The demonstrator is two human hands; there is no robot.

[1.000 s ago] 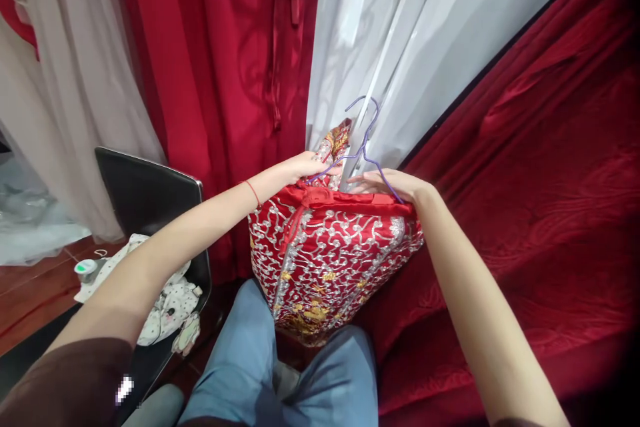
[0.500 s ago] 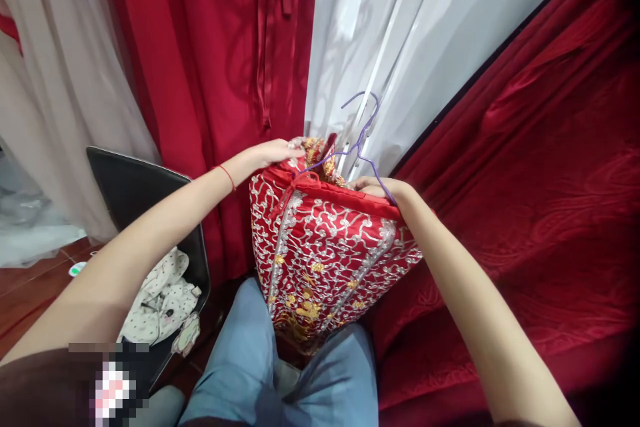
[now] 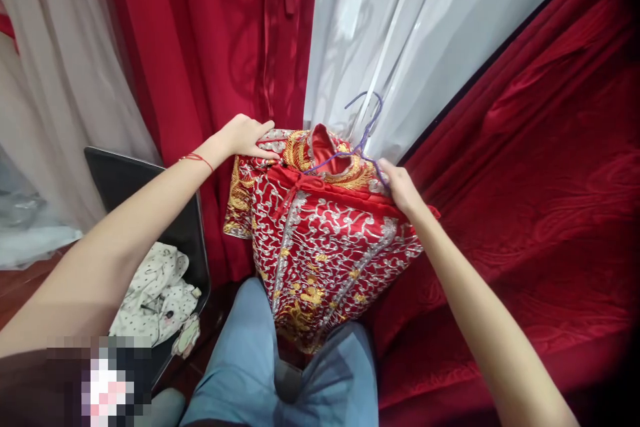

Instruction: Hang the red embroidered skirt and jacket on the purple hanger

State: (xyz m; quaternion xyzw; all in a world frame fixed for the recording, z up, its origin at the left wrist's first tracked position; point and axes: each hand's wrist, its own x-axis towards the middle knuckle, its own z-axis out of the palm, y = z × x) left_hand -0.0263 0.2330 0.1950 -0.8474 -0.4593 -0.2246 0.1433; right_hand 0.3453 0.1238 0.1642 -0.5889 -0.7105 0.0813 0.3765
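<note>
A red jacket (image 3: pixel 240 197) with gold and silver embroidery hangs on a purple wire hanger (image 3: pixel 373 113), its stand collar facing up. In front of it is a red embroidered skirt (image 3: pixel 320 240) with a plain red waistband and a tied cord bow. My left hand (image 3: pixel 247 137) holds the jacket's left shoulder, thumb and a finger lying along the cloth. At the opposite shoulder, beside the hanger's arm, my right hand (image 3: pixel 400 187) is closed on the jacket. Much of the jacket is hidden behind the skirt.
A black chair (image 3: pixel 145 193) at left carries a white dotted cloth item (image 3: pixel 160 293). Red curtains (image 3: pixel 210 47), a white drape (image 3: pixel 350 27) and dark red patterned fabric (image 3: pixel 525 213) surround me. My knees in blue trousers (image 3: pixel 240 347) are below the skirt.
The jacket's collar and left sleeve have come into view behind the skirt. My left hand has moved left and up; my right hand has shifted from behind the waistband to the jacket's shoulder.
</note>
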